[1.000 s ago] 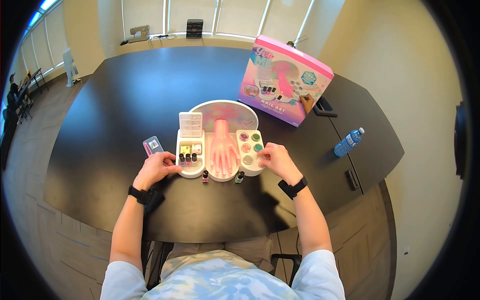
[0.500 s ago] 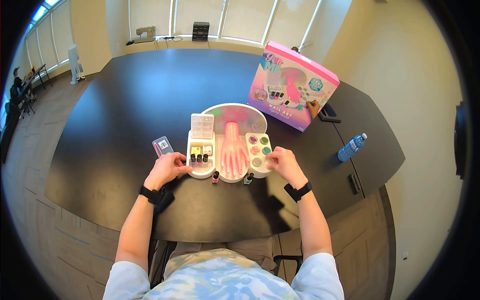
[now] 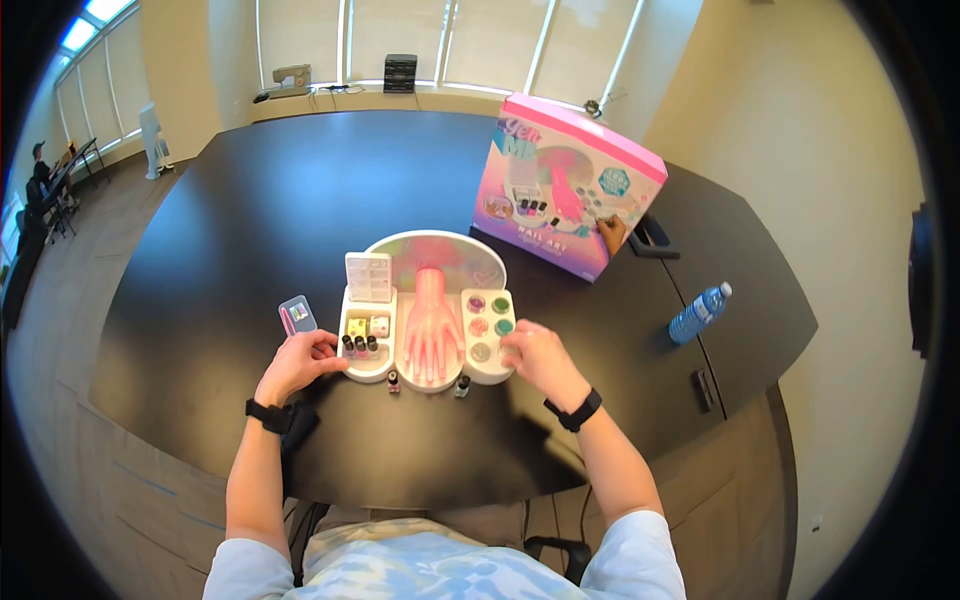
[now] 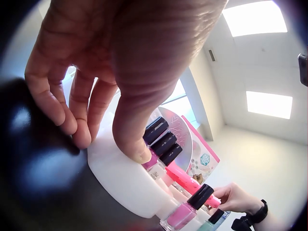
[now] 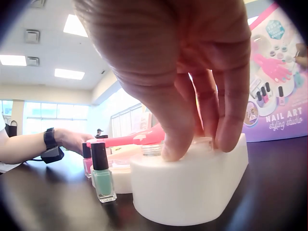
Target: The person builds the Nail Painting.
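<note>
A white tray with a rounded back panel bears a pink model hand, small bottles at left and pots of coloured bits at right. The left hand grips the tray's left edge; in the left wrist view its thumb lies over the rim, fingertips down along the outer side. At the tray's front right corner the right hand pinches a clear pot, mostly hidden behind its thumb. A pink bottle and a green bottle stand before the tray.
Behind the tray at right stands a large pink box. A water bottle is farther right. A clear case lies beyond the left hand on the dark table. Another person sits far off at left.
The head view has shifted, moving everything in the picture. Both hands stay at the same places on the tray, the left at its edge and the right at the corner pot.
</note>
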{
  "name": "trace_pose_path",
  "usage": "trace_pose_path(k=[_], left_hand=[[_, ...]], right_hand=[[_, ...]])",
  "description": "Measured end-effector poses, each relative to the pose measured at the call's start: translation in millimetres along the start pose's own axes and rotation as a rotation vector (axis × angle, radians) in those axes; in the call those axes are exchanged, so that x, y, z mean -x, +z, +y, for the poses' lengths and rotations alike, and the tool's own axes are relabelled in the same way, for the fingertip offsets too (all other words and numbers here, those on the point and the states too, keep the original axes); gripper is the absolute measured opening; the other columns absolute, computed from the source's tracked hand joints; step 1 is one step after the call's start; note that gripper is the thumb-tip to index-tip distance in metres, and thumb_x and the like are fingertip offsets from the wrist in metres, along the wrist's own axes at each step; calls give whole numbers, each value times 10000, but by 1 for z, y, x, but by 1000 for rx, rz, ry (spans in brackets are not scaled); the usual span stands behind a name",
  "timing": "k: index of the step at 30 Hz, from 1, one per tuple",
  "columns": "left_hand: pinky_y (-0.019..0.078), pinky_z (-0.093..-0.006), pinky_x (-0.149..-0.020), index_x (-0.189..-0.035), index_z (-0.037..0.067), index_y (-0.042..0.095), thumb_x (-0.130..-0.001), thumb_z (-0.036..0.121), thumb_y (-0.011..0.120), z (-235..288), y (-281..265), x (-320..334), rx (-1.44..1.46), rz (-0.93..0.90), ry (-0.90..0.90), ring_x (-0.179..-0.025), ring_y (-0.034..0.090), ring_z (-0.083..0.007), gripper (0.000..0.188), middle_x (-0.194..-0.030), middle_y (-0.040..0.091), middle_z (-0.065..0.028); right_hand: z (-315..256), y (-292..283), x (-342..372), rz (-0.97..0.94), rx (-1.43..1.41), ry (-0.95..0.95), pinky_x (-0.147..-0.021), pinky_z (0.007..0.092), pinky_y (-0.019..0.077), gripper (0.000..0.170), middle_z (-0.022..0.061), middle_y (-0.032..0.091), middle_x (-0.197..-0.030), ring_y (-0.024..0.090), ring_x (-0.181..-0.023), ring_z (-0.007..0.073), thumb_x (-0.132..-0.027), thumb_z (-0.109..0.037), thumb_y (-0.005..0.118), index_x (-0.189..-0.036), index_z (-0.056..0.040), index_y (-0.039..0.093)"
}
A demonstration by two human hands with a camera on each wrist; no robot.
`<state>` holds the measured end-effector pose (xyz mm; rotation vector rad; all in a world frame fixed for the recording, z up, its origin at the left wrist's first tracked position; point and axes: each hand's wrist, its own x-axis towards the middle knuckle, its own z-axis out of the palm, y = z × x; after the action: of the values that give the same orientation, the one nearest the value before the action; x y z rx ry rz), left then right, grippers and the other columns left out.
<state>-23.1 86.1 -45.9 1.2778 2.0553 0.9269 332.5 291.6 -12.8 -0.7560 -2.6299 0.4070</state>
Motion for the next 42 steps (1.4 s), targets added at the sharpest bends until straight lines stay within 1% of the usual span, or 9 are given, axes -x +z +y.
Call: trace_pose_path(k=[7,17,21,22,28,33,38,40,42], left_hand=[[558,-315,-779,-1094,19,757,-759,243,873,6,3,7,5,68,-9,-785,700,-142,418,-815,733,-29],[551,-308,-768,-1097,31,745,-780,300,877,13,-4,5,-53,-10,-19,-759,671,-129,437,-802,722,-14],[546,-339,-727,-1115,35,713,-828,354,848,12,-6,3,-174,-50,90,-730,676,-175,449,-782,713,-37],[545,-369,-713,-1124,29,691,-851,370,827,9,-8,1,-172,-79,130,-739,692,-223,458,-785,716,-63],[548,-416,-710,-1134,17,640,-867,388,807,12,-16,-8,-246,-189,196,-774,719,-295,487,-805,734,-107],[547,-418,-693,-1127,20,636,-871,395,802,8,-16,-12,-245,-210,208,-757,719,-303,483,-797,736,-111],[544,-413,-679,-1123,21,636,-869,398,803,10,-16,-11,-233,-198,209,-738,715,-306,485,-794,737,-108],[538,-374,-714,-1165,1,631,-875,380,806,11,-15,-10,-242,-211,174,-763,706,-253,508,-808,730,-105],[541,-388,-707,-1156,13,637,-869,388,807,6,-13,-10,-238,-194,176,-758,710,-265,502,-803,734,-102]], right_hand=[[0,-14,-9,-125,18,-54,-810,434,551,257,129,666,-936,668,-900,348,-727,-98,808,-969,-41,745],[-15,-10,-1,-25,5,96,-819,434,564,249,140,682,-940,674,-942,350,-705,-24,783,-952,-18,751],[-22,-7,3,23,9,173,-816,432,557,250,136,680,-936,670,-940,351,-705,-6,778,-953,-18,748],[-24,-7,3,32,0,205,-815,432,554,251,134,676,-927,667,-939,350,-707,-2,776,-955,-21,748],[-33,-1,9,81,7,310,-796,430,547,276,131,649,-902,663,-906,345,-701,13,779,-972,-35,754],[-32,2,11,117,-62,329,-760,428,548,292,132,648,-911,666,-846,352,-706,44,759,-987,-33,757],[-33,2,9,117,-40,329,-765,433,549,291,140,653,-926,668,-869,361,-703,61,747,-980,-25,753],[-33,3,10,121,-15,313,-768,438,549,286,139,659,-940,671,-878,364,-706,57,747,-980,-24,751],[-31,4,11,119,-11,303,-771,440,551,284,137,661,-942,673,-880,364,-709,54,748,-982,-23,750]])
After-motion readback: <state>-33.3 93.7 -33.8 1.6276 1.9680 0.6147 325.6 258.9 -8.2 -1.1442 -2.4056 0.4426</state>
